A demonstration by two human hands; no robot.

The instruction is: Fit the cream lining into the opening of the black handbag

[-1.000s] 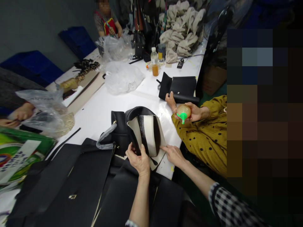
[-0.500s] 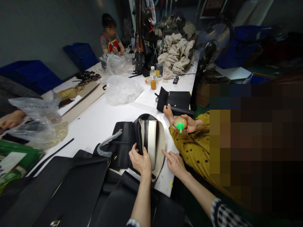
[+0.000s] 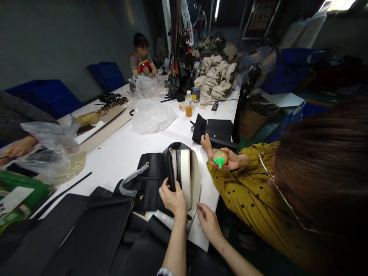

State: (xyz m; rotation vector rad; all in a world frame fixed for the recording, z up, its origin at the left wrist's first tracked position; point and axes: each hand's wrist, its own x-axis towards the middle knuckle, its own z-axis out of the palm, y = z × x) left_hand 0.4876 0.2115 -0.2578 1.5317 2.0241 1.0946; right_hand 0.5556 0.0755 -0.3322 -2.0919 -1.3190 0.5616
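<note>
White table (image 3: pixel 115 153), black bag (image 3: pixel 165 168) partly out of sight behind left hand (image 3: pixel 174 199)

Dark-and-white checked left cuff (image 3: pixel 165 271), slim bare forearms (image 3: pixel 177 239)

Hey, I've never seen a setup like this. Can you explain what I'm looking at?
There's no machine: a person works bare-handed. Every picture comes from one camera worn on that person's head, looking forward and down. The left hand holds the edge of an open black bag, pale inside. The right hand is at the bag's pale edge; I can't tell whether it's pinching it. The white table also bears a clear plastic bag and an upright bottle. Black pieces lie in front. The mustard sleeve belongs to a co-worker, who holds a green-tipped squeeze bottle.
</note>
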